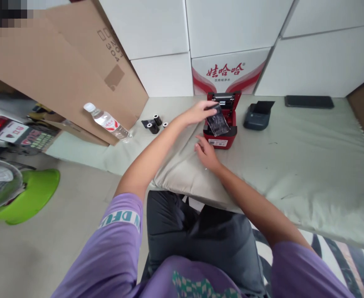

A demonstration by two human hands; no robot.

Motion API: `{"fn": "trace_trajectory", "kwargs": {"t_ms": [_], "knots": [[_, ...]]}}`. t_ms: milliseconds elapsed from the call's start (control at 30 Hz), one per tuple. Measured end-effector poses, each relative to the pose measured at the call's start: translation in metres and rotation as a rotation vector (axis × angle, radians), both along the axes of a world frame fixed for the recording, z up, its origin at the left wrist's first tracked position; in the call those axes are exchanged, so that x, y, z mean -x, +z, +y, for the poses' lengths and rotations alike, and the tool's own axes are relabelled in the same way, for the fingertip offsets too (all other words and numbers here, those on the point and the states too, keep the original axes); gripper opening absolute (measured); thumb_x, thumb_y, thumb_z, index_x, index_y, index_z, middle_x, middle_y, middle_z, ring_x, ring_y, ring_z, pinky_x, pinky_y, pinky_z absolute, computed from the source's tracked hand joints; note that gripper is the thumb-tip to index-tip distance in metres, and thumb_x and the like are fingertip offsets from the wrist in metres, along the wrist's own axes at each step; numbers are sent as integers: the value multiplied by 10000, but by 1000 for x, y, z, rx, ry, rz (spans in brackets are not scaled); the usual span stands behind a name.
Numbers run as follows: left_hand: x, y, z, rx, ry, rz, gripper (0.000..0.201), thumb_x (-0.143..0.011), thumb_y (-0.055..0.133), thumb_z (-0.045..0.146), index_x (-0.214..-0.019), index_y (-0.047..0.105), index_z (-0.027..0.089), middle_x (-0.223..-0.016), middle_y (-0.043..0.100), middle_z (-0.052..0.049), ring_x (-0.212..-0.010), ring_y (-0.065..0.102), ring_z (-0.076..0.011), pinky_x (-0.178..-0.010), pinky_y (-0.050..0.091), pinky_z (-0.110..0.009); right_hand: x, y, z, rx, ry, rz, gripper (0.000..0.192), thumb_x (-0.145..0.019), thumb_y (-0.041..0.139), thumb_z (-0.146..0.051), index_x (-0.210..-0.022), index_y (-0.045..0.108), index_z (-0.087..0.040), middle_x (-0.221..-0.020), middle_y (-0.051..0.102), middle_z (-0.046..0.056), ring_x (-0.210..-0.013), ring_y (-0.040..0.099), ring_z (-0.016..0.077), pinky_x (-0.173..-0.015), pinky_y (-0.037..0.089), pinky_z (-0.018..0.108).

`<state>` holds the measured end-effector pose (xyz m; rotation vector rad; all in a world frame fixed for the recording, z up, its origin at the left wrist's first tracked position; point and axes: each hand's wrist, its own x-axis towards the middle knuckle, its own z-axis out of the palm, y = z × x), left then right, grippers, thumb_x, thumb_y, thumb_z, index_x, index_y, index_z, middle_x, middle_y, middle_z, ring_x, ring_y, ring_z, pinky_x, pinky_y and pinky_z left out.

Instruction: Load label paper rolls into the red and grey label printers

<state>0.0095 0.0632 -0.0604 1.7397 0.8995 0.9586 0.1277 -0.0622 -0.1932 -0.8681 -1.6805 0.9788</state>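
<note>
A red label printer [219, 143] stands on the cloth-covered surface with its lid [224, 98] raised. My left hand [200, 111] pinches the upper end of a shiny black strip [218, 122], which slants down across the printer's opening. Whether the strip's lower end is attached inside cannot be told. Low at the printer's front left corner is my right hand [207, 155], its fingers apart and nothing visible in them. Left of my forearm lie several small black rolls [153, 128] with white cores, one partly hidden by the arm.
A smaller dark printer [256, 118] with a black strip sits to the right, and a black phone [309, 102] lies farther right. A water bottle [109, 122] leans at left near a large cardboard sheet [76, 70]. White boxes [234, 25] are stacked behind.
</note>
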Motion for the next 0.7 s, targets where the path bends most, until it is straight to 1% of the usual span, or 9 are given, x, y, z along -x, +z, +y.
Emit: {"fn": "trace_trajectory", "kwargs": {"t_ms": [67,133,200,300,367,467,567,633,700], "knots": [[-14,-11,9,-26,-93,53,326,-737,883,106,-1057,820,131,-1098,816,-101,-1117,760,-294,-1129,552,-507,1,0,1,-16,6,-4,446,-1039,512,-455,-1402,593,-211,-838,705,36,-729,650,206,-766,580,385],[-23,-17,16,-54,-124,117,294,-729,871,98,-1018,830,135,-1077,831,-120,-1062,765,-285,-1124,540,-504,1,1,1,-20,16,-15,426,-1040,505,-438,-1387,597,-210,-823,703,30,-715,642,204,-765,574,380],[-29,-20,20,-109,-118,271,238,-780,839,144,-1018,843,147,-1064,841,-127,-1050,762,-302,-1128,518,-514,2,1,0,-16,28,-32,413,-1040,500,-422,-1378,603,-209,-817,697,25,-681,616,193,-747,560,366],[-34,-23,23,-213,-64,613,263,-890,745,221,-1125,858,189,-1183,840,-131,-1205,728,-362,-1223,398,-567,3,0,0,-18,38,-38,406,-1040,491,-414,-1358,623,-199,-815,685,24,-672,596,184,-740,540,350],[-36,-25,26,-241,-31,746,306,-932,692,239,-1191,854,212,-1269,824,-134,-1290,695,-387,-1259,324,-601,4,-1,1,-21,40,-39,400,-1042,491,-420,-1345,634,-201,-815,682,25,-696,608,189,-746,533,345],[-38,-30,35,-259,-54,760,309,-924,688,240,-1179,862,241,-1241,835,-115,-1256,705,-370,-1239,343,-574,4,-2,2,-24,41,-52,395,-1047,493,-417,-1349,640,-211,-822,688,28,-730,631,200,-753,531,346],[-39,-31,41,-275,-69,745,226,-853,745,221,-1031,881,253,-1041,851,-90,-1112,723,-337,-1192,393,-529,4,-2,3,-22,43,-69,399,-1048,490,-403,-1356,645,-203,-822,693,33,-718,631,204,-751,541,355],[-40,-29,40,-258,-73,773,177,-816,762,199,-939,879,245,-941,836,-85,-1053,717,-329,-1185,392,-525,4,-1,3,-19,42,-77,398,-1050,493,-399,-1355,649,-197,-822,695,35,-710,626,205,-751,548,359],[-43,-23,34,-222,-90,827,187,-790,755,159,-909,878,234,-928,832,-89,-1052,717,-335,-1203,369,-537,4,0,2,-18,44,-78,390,-1049,498,-392,-1350,651,-198,-823,700,36,-714,628,206,-760,553,362]]}}
